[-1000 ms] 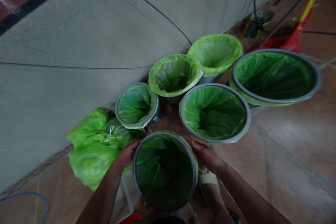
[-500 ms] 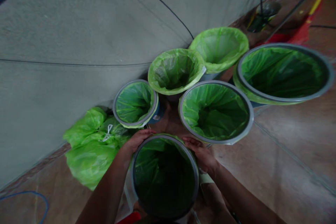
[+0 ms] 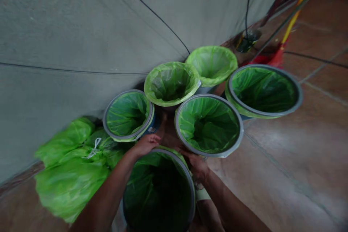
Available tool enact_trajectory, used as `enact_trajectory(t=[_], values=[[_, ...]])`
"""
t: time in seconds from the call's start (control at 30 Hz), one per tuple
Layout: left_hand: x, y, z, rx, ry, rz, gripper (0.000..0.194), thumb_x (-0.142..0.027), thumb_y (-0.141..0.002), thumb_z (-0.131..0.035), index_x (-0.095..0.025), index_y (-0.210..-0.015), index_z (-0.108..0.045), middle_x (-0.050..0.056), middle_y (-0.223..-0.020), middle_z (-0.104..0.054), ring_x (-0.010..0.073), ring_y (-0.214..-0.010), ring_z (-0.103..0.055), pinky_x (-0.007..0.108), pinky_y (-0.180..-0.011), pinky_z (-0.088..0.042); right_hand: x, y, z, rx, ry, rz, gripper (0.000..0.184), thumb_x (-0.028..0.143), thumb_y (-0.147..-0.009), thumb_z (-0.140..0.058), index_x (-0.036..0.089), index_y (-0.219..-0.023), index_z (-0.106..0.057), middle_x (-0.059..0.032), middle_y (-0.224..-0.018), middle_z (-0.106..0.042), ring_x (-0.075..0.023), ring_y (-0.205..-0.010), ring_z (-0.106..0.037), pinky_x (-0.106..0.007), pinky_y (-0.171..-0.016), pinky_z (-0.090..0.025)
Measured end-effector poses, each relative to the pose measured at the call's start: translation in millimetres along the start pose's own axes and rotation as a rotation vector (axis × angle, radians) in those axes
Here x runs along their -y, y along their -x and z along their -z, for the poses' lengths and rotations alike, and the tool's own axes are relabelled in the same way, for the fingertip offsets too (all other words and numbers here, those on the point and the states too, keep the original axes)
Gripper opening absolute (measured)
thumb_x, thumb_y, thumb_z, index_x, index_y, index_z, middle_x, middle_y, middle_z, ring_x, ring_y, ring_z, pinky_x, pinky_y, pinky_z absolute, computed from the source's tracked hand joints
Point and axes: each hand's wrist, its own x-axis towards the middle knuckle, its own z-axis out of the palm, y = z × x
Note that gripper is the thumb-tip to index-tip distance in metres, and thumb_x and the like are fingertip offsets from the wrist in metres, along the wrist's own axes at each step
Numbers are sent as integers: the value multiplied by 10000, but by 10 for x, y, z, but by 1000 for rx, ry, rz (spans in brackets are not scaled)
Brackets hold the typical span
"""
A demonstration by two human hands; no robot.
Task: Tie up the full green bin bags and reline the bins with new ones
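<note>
Just below me stands a trash bin (image 3: 160,192) lined with a green plastic bag, its grey rim ring facing up. My left hand (image 3: 146,144) is closed at the far left part of that rim, fingers pointing right. On the rim's right side, my right hand (image 3: 196,165) grips the edge, where a strip of green liner shows outside the ring. Its fingertips are partly hidden beneath the neighbouring lined bin (image 3: 209,125). Close to my left hand is a smaller lined bin (image 3: 129,116) with a grey ring.
Two bins with folded-over liners, a left one (image 3: 172,83) and a right one (image 3: 212,66), stand by the grey wall (image 3: 67,36). Another ringed bin (image 3: 265,88) is at right. Tied green bags (image 3: 73,174) lie left. A red dustpan (image 3: 276,59) and cables are behind.
The view has shifted, so the far bins appear further left and lower. The near bin sits lower and closer to me. Both hands stay at its rim.
</note>
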Motion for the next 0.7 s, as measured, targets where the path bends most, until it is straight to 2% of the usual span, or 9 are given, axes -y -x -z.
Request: enact_trajectory(t=[0.1,0.17,0.2,0.27,0.37,0.47,0.57,0.63,0.7], values=[[-120,100,-48,-224,-160,-104,234,-313,-678,-714,-196,-880,-689,41,-799,-700,215,-772,-629,317,-783,-453,43,172,361,-225,73,57,181,290,-579,-786,192,-616,-639,50,-521,-557,-66,-462,-447,-194,-435,-351],[-250,247,-93,-252,-234,-199,372,-399,-722,-698,-204,-1038,-676,69,-942,-705,254,-912,-631,354,-894,-426,162,345,678,-311,112,86,178,309,-575,-771,185,-627,-654,36,-522,-560,-75,-480,-462,-199,-451,-370],[-309,334,-117,-218,-281,-255,450,-430,-735,-690,-211,-1126,-650,82,-1035,-695,269,-991,-618,367,-942,-405,255,432,845,-355,120,101,186,314,-570,-774,188,-642,-656,29,-539,-577,-82,-497,-482,-204,-471,-394],[-384,501,-162,-72,-411,-358,568,-454,-723,-709,-244,-1239,-597,88,-1206,-643,293,-1139,-556,387,-1023,-349,519,570,1160,-510,137,155,225,335,-569,-780,204,-712,-666,0,-657,-655,-98,-535,-524,-218,-494,-433],[-369,634,-220,113,-643,-414,607,-386,-701,-737,-287,-1276,-569,71,-1298,-595,321,-1227,-491,445,-1093,-253,1098,609,1485,-668,70,316,284,448,-686,-714,232,-856,-647,-28,-839,-704,-131,-647,-609,-249,-565,-503],[-306,585,-268,120,-826,-390,393,-271,-833,-569,-267,-1226,-590,80,-1209,-641,301,-1156,-547,475,-1071,-263,1768,440,1562,-689,29,405,305,521,-820,-571,236,-921,-604,-49,-826,-705,-159,-667,-637,-284,-567,-520],[-318,458,-290,67,-922,-385,299,-236,-892,-446,-239,-1140,-613,89,-1111,-668,269,-1076,-591,420,-992,-359,2288,206,1477,-693,-7,386,225,404,-885,-516,198,-825,-585,-26,-664,-647,-130,-563,-596,-263,-538,-504],[-354,391,-276,28,-954,-402,272,-259,-901,-438,-235,-1111,-609,86,-1097,-665,254,-1060,-599,385,-952,-397,2459,110,1406,-703,-43,366,187,329,-890,-515,186,-781,-568,7,-590,-586,-103,-506,-553,-237,-528,-492],[-378,348,-240,-10,-976,-422,267,-278,-918,-412,-236,-1103,-600,76,-1077,-669,238,-1029,-614,366,-921,-424,2462,100,1353,-714,-54,377,187,346,-886,-523,187,-797,-565,10,-618,-589,-101,-523,-561,-236,-540,-501]])
